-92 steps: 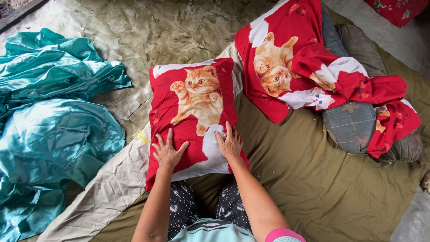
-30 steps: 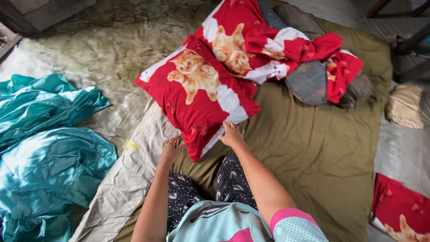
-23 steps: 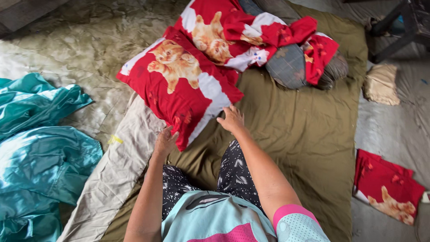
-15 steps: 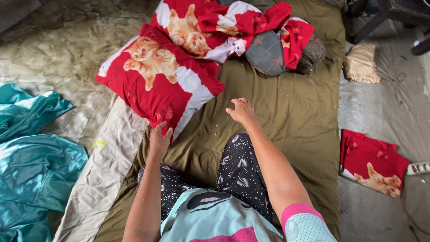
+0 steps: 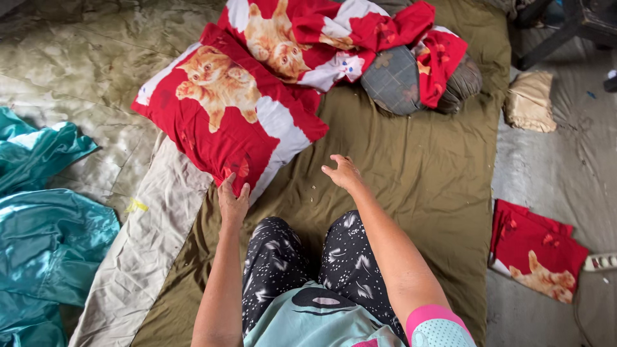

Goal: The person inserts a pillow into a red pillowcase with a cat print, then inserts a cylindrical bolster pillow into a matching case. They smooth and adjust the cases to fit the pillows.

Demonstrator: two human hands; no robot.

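A red pillow printed with an orange cat lies tilted at the upper left of an olive mattress. My left hand rests on the pillow's near corner, fingers curled over its edge. My right hand hovers open above the olive sheet, just right of the pillow, holding nothing. Behind the pillow a loose red cat-print cover drapes over a grey checked cushion. My knees in black patterned trousers rest on the mattress.
Teal satin cloth is bunched on the floor at left. A beige sheet runs along the mattress's left side. A folded red cat-print cover lies on the floor at right, a tan cushion farther back, a white power strip at the edge.
The pillow has been pushed away and turned toward the upper left. My right hand came off it and now hovers over the sheet; my left hand stays at its corner.
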